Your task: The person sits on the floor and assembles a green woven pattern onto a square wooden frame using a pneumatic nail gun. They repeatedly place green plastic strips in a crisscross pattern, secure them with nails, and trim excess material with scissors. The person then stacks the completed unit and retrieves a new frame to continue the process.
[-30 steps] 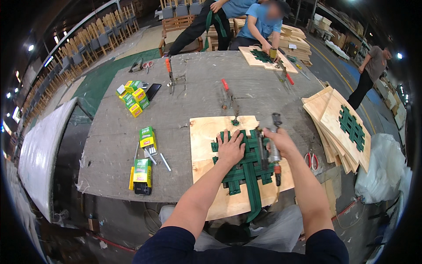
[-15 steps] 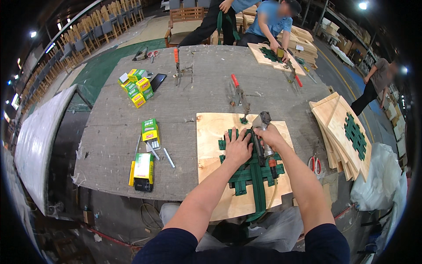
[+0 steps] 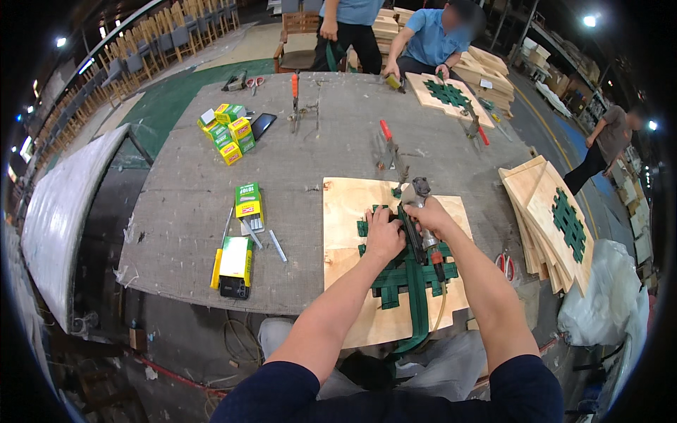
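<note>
centre-right of frame | right hand (image 3: pixel 436 217) wraps nail gun (image 3: pixel 428 242) | left hand (image 3: pixel 386 237) bent on green webbing (image 3: pixel 417 302), pinch unclear | risk: pierced finger if gun slips left

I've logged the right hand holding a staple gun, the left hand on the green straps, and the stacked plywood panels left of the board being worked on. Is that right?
Not quite: the head view shows the stacked plywood panels right of the board. The right hand does hold a staple gun, with the left hand on the green straps.
</note>
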`<state>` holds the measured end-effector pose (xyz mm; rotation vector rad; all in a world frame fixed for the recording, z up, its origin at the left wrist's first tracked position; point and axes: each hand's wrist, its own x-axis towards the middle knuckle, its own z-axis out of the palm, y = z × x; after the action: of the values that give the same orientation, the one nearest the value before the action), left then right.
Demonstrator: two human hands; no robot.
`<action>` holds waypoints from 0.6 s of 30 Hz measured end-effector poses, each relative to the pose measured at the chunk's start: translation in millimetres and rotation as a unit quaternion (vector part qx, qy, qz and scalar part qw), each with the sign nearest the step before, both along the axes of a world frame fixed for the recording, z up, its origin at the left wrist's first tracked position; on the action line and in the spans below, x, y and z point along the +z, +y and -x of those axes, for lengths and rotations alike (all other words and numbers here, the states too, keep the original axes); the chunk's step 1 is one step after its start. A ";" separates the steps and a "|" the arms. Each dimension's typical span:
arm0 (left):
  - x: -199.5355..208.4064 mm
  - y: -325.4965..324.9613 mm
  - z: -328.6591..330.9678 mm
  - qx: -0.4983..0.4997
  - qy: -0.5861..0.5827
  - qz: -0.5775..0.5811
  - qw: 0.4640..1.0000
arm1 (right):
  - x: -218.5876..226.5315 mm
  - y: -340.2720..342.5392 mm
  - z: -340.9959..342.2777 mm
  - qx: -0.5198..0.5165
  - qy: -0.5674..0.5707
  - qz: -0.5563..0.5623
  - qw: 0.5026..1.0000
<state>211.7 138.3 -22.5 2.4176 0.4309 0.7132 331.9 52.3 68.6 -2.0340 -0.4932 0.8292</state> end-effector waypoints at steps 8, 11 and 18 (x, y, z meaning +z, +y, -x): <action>10.7 -11.3 33.2 0.054 -0.153 0.043 0.986 | 13.2 15.1 14.3 0.029 -0.026 0.000 0.999; 24.5 -69.8 79.9 -0.017 -0.194 0.178 0.965 | 10.3 -0.9 14.4 -0.032 -0.005 -0.012 0.999; 49.1 -159.7 225.3 -0.260 0.061 0.464 0.845 | 9.9 -6.7 4.2 -0.024 -0.005 0.003 1.000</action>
<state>-13.6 -21.4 26.6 1.5224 0.0941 0.0455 327.7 45.5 78.5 -2.0480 -0.4459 0.7916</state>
